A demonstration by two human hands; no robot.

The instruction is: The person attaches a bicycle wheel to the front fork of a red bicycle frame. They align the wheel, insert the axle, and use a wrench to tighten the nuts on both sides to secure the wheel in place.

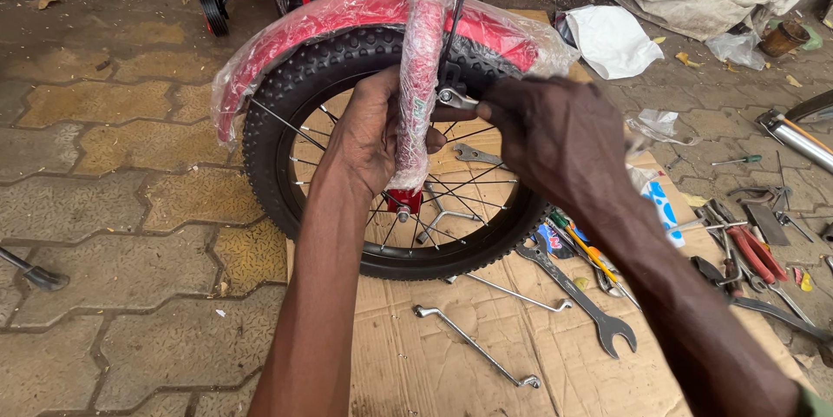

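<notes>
Now both hands (373, 135) (555, 135) grip the fork (418, 78) and brake (453, 96).

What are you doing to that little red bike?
A person is working on the front wheel of a small red bike. The left hand grips the plastic-wrapped fork, and the right hand pinches the metal brake part beside it, just above the tyre. The red mudguard is wrapped in plastic too. The bike stands on flattened cardboard, where wrenches and red-handled pliers lie spread out.
</notes>
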